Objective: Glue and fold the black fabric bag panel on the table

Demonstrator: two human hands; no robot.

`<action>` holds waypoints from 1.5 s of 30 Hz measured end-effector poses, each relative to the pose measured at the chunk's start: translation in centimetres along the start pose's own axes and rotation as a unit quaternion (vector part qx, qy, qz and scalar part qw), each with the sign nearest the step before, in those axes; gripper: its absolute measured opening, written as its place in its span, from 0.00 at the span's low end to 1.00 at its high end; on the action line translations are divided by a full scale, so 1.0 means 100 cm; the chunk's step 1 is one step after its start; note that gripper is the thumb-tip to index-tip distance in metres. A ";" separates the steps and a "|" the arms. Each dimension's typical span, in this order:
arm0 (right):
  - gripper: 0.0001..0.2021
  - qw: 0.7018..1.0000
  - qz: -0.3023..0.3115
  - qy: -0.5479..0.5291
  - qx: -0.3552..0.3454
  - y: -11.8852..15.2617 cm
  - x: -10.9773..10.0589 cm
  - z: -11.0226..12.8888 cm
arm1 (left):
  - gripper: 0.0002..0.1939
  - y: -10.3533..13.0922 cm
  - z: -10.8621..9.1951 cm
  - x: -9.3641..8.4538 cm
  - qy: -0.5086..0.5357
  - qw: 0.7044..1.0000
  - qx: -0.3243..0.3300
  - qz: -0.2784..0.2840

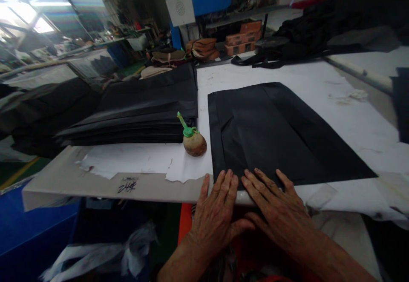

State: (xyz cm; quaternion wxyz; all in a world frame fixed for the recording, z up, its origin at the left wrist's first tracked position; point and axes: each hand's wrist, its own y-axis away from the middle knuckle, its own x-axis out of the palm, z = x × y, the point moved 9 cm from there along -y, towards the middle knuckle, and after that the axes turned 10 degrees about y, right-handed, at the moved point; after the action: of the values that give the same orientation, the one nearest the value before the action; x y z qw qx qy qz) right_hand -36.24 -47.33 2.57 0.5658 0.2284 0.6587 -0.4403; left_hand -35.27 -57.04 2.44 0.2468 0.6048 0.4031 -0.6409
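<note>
A flat black fabric piece lies on the white-covered table in front of me, with folded strips along its sides. My left hand rests palm down at the near left corner, fingertips on the fabric's edge. Beside it, my right hand lies flat with fingers spread, its fingertips on the same near edge. Neither hand grips anything. To the left of the fabric stands a round brownish object with a green top and stem, its kind unclear.
A thick stack of black fabric pieces sits on the table's left. Bricks and folded brown cloth lie at the back. Dark cloth is heaped at the far right. Below the table's front edge is a blue bin.
</note>
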 end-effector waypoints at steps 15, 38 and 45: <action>0.32 0.999 -0.020 0.038 0.028 0.014 -0.013 -0.015 | 0.40 -0.008 0.005 -0.011 0.052 0.998 -0.015 -0.012; 0.29 0.998 -0.049 0.005 0.027 0.001 -0.012 -0.010 | 0.42 -0.001 -0.001 -0.013 -0.054 0.997 0.047 -0.011; 0.29 0.997 -0.059 -0.023 0.043 0.002 -0.011 -0.012 | 0.39 0.018 0.021 -0.023 -0.090 0.996 -0.006 -0.007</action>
State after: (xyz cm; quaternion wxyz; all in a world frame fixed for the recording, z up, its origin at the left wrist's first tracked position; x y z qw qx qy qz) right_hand -36.43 -46.03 3.53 0.5433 0.2035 0.6383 -0.5060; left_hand -34.67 -60.11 4.15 0.2810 0.5402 0.3879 -0.6919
